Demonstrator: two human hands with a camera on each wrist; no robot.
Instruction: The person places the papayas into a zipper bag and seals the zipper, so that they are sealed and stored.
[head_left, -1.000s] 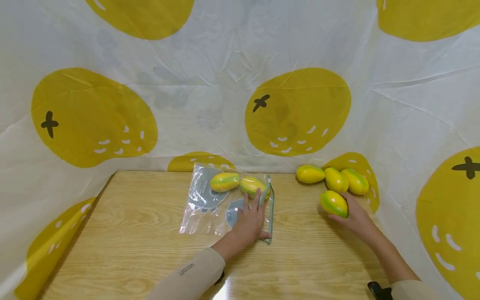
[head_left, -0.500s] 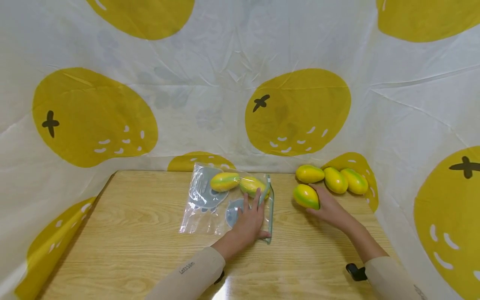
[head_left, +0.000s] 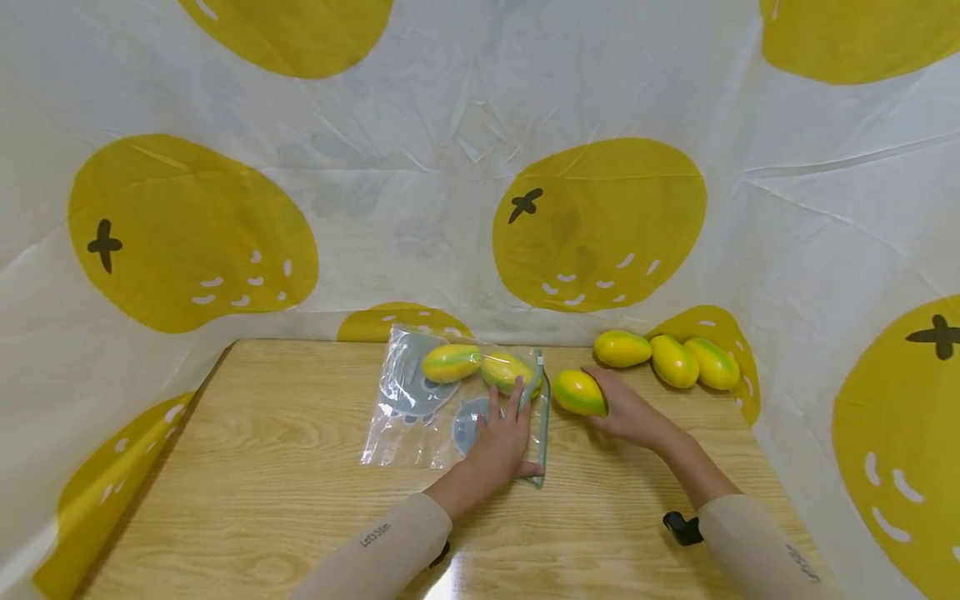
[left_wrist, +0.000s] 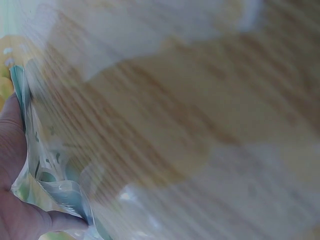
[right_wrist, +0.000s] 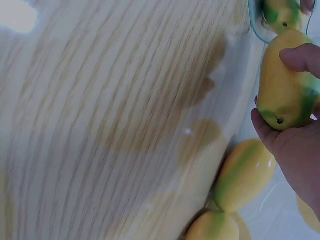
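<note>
A clear zip bag (head_left: 420, 446) with grey-blue prints and a green zip edge lies flat near the back middle of the table. Two yellow-green mangoes show through its plastic, a left mango (head_left: 451, 363) and a right mango (head_left: 504, 372) close to the mouth. My left hand (head_left: 498, 442) rests on the bag's mouth end with fingers spread, the thumb at the zip edge; in the left wrist view the mouth gapes beside the thumb. My right hand (head_left: 622, 408) grips another mango (head_left: 577, 392) just right of the zip edge; thumb and fingers wrap it in the right wrist view.
Three more mangoes lie along the back right of the wooden table (head_left: 285, 500): a left one (head_left: 622, 348), a middle one (head_left: 674, 362) and a right one (head_left: 712, 364). A white curtain (head_left: 420, 233) with yellow fruit prints stands behind the table and on both sides.
My right hand has carried its mango leftward from beside the other loose mangoes to the bag's mouth. The left hand and the bag have stayed in place.
</note>
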